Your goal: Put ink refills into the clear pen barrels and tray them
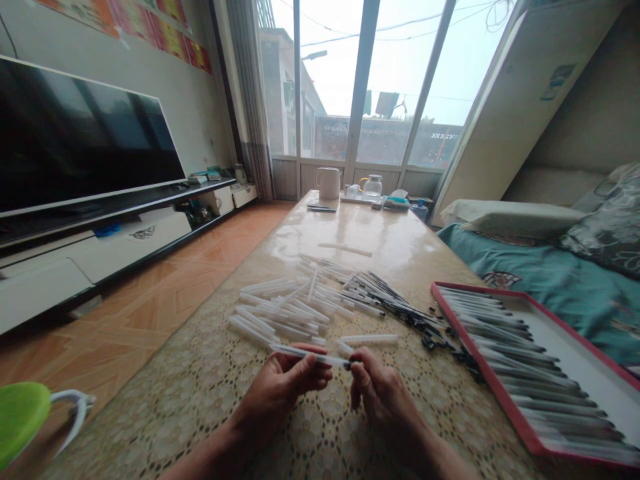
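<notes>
My left hand (287,383) grips a translucent white pen (313,357) around its barrel, holding it nearly level above the patterned tablecloth. At the pen's right end, the fingers of my right hand (377,383) pinch a small black part against the tip. Just beyond my hands lies a loose pile of white pen barrels (285,303). To its right are thin dark refills (380,293) and a scatter of small black pieces (435,340). A single white barrel (375,339) rests apart, near my right hand.
A red-rimmed tray (500,407) holding rows of pens stands at the table's right. At the far end are a beige pitcher (329,183), a glass jug (373,187) and a tissue pack (396,203). A green stool (23,420) is at lower left, a bed (560,280) at right.
</notes>
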### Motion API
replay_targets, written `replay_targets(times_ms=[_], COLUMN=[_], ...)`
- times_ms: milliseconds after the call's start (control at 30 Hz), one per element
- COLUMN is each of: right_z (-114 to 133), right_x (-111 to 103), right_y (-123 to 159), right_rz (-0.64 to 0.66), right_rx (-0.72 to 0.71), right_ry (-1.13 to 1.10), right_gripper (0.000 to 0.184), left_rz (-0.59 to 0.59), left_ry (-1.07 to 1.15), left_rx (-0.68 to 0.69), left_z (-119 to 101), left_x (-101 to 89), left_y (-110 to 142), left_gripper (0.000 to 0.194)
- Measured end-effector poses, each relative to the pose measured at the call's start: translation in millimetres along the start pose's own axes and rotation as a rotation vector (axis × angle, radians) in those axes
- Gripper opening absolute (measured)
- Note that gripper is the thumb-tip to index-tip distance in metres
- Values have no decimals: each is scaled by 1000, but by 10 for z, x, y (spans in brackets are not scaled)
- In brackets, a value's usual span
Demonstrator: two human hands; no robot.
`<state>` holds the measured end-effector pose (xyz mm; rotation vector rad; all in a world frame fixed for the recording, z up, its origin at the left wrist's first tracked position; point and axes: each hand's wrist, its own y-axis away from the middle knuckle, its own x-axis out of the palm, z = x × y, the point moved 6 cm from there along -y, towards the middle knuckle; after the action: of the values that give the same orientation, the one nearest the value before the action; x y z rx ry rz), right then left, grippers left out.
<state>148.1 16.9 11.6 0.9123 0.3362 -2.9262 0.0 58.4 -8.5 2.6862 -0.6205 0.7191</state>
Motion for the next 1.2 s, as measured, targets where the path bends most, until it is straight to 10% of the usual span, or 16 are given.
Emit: replay_targets(times_ms=[700, 1200], right_z=[-32, 117], right_x=[29, 26], right_y=[-18, 18], right_rz=[29, -107], right_rx=[-13, -200], right_ry=[-28, 174], right_gripper=[43, 15], left_rz=[-13, 52], left_ry=[-94, -288], left_rx=[-8, 50], left_z=[-17, -42], left_x=[14, 89], left_y=[8, 48], left_gripper=[24, 24])
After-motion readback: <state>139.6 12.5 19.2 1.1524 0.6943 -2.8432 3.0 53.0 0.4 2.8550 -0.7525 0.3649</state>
